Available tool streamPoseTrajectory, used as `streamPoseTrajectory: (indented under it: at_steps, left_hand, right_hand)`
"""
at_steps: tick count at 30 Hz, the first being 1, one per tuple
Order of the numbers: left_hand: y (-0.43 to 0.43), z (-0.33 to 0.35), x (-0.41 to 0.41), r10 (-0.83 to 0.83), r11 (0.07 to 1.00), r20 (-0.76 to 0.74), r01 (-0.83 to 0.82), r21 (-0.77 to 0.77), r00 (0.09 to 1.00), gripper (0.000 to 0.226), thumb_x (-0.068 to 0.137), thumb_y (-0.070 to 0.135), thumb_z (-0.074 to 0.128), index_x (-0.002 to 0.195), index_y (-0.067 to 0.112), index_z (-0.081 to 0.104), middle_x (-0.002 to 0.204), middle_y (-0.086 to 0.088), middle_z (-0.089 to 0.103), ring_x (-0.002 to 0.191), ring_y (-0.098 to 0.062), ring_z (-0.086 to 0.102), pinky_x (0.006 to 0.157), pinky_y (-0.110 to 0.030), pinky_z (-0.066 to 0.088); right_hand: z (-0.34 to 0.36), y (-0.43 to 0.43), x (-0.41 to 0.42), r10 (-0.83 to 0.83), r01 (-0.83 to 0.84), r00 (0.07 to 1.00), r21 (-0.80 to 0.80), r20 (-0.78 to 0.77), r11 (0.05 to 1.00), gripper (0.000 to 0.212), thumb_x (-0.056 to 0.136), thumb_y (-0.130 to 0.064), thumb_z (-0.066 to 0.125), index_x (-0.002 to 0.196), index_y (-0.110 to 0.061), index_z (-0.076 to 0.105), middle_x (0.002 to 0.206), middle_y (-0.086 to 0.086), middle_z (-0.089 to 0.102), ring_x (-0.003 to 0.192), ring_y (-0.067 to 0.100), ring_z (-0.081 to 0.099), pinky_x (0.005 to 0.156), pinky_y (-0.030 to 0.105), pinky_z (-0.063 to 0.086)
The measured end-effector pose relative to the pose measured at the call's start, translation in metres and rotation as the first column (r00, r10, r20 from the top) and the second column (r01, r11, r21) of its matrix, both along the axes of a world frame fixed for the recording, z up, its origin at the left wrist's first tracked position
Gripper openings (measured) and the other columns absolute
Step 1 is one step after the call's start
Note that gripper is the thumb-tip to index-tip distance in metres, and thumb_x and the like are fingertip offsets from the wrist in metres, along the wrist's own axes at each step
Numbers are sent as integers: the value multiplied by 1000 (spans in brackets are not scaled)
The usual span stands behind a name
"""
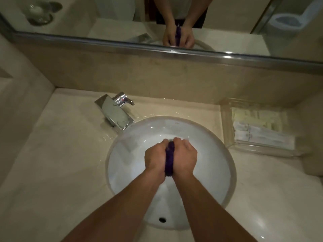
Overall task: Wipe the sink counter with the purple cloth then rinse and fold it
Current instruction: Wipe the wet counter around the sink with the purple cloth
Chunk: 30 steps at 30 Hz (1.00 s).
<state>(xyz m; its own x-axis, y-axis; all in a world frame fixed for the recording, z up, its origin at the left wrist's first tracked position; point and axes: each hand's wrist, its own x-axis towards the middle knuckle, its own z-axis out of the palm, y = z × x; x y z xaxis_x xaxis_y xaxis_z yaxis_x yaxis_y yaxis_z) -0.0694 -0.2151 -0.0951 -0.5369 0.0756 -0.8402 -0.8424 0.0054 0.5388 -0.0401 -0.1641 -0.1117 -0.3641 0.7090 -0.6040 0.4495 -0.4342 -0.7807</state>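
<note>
On the left, the pale stone table (61, 154) carries a chrome tap (114, 112) whose spout points toward the white sink (122, 154). I can make out no stream of water from it. Wet glints lie on the table behind the sink's rim.

Over the middle of the sink, the left grip (154, 158) is closed tight, with its fingers curled round the purple cloth (169, 158). The cloth is bunched into a narrow roll that runs away from the person. It is squeezed between the two hands, so only a dark strip shows. The right grip (185, 157) is closed on the same roll from the other side, knuckles almost touching the left's.

This looks like wringing after the rinse. To do it well, twist the two hands in opposite directions and keep the roll low over the sink so the drips fall inside and not on the wiped table. Then shift the hold along the roll to reach the hidden ends, and shake the cloth flat for folding.

At the far right, a clear tray (227, 119) of packets (262, 135) sits on the table, well apart from the hands.
</note>
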Motion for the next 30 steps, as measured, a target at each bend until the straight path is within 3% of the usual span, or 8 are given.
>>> streamPoseTrajectory:
  at_steps: [4, 7, 13, 17, 20, 22, 26, 30]
  left_hand:
    - [11, -12, -6, 10, 994, -36, -14, -107, 999, 13, 86, 20, 64, 79, 14, 73, 85, -11, 72, 75, -31, 67, 53, -38, 58]
    - [14, -15, -3, -44, 991, -93, 32, -129, 995, 15, 90, 28, 62, 85, 16, 70, 92, -8, 72, 84, -28, 69, 76, -45, 61]
    - [4, -4, -1, -339, 940, -335, 327, -94, 879, 40, 85, 56, 66, 124, 44, 63, 118, 16, 64, 104, -9, 63, 88, -33, 56]
    - [-1, -1, -4, -398, 916, -343, 385, -109, 851, 25, 83, 51, 67, 102, 36, 75, 101, 12, 75, 94, -15, 71, 87, -41, 59]
    - [-1, -4, -5, -359, 933, -252, 340, -119, 899, 28, 86, 45, 65, 81, 20, 77, 83, 2, 77, 81, -21, 73, 78, -38, 60]
    - [0, -11, -4, -376, 925, -249, 343, -166, 893, 33, 86, 37, 62, 68, 12, 71, 71, -3, 73, 69, -23, 69, 68, -36, 55]
    - [-2, -24, -4, -288, 940, -300, 209, -269, 910, 38, 83, 37, 61, 53, 14, 54, 56, -3, 57, 58, -25, 51, 62, -37, 46]
    - [-1, -31, -12, -299, 907, -296, 173, -384, 907, 54, 90, 40, 56, 44, 15, 47, 47, 4, 50, 53, -21, 48, 59, -32, 40]
  right_hand:
    - [-19, 11, -6, -27, 28, 999, -58, 18, 998, 16, 69, -29, 59, 61, -14, 58, 61, 9, 57, 62, 26, 56, 65, 46, 57]
    - [-27, 21, -7, 35, -34, 999, -101, 5, 994, 19, 68, -27, 61, 54, -17, 55, 58, 1, 55, 64, 25, 55, 64, 42, 52]
    - [-12, 33, -2, 105, -105, 994, -269, -15, 957, 24, 90, -38, 58, 91, -20, 74, 95, 7, 75, 92, 29, 72, 81, 47, 61]
    - [14, 12, 14, 12, -95, 986, -506, -165, 857, 54, 86, -70, 55, 103, -23, 74, 100, 4, 76, 95, 26, 73, 79, 42, 60]
    - [12, -11, 18, 25, -51, 990, -189, -141, 981, 57, 77, -80, 51, 96, -30, 70, 93, -6, 74, 89, 15, 72, 83, 41, 59]
    - [9, -19, 15, -58, 59, 997, 20, -55, 998, 48, 78, -72, 54, 87, -26, 65, 85, -7, 70, 79, 13, 69, 76, 37, 58]
    - [1, -19, 5, -204, 204, 979, -38, 1, 978, 33, 84, -33, 64, 56, -18, 53, 54, -7, 57, 58, 20, 55, 58, 34, 48]
    - [-10, -12, -6, -232, 235, 972, -94, 38, 968, 32, 78, -18, 62, 49, -16, 48, 45, -7, 50, 51, 18, 45, 54, 31, 41]
